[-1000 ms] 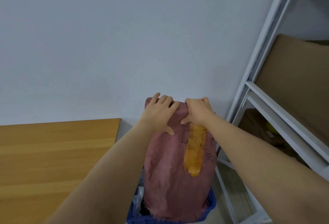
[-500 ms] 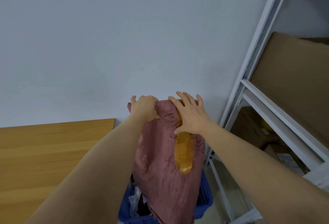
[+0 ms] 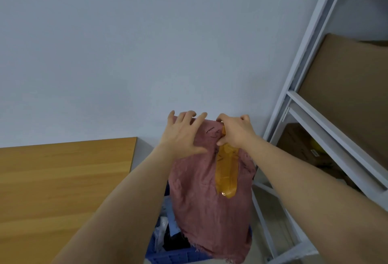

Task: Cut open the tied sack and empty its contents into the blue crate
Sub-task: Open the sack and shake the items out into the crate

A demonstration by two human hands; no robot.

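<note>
I observe the sack (image 3: pixel 210 190), a dusty-pink woven bag, held upside down over the blue crate (image 3: pixel 178 256), its frayed open end hanging at the crate's rim. A strip of amber tape (image 3: pixel 227 171) runs down the side facing me, with faint dark markings beside it.

My left hand (image 3: pixel 182 138) lies flat on the upper left of the sack, fingers spread and palm against the fabric; it is open and pressing, not gripping. My right hand (image 3: pixel 236 132) is closed around the sack's top edge, just above the tape, pinching the cloth with thumb below and fingers curled over. Both forearms reach forward from the lower corners of the view.

Inside the crate, below the sack's mouth, I note loose contents (image 3: pixel 165 234): clear plastic wrapping, something pale blue and something dark. I cannot identify them further.

The wooden worktop (image 3: pixel 63 179) stands to the left of the crate. A white metal shelf rack (image 3: pixel 315 117) stands to the right, holding cardboard boxes (image 3: pixel 346 96). A plain pale wall (image 3: pixel 147 43) is behind.
</note>
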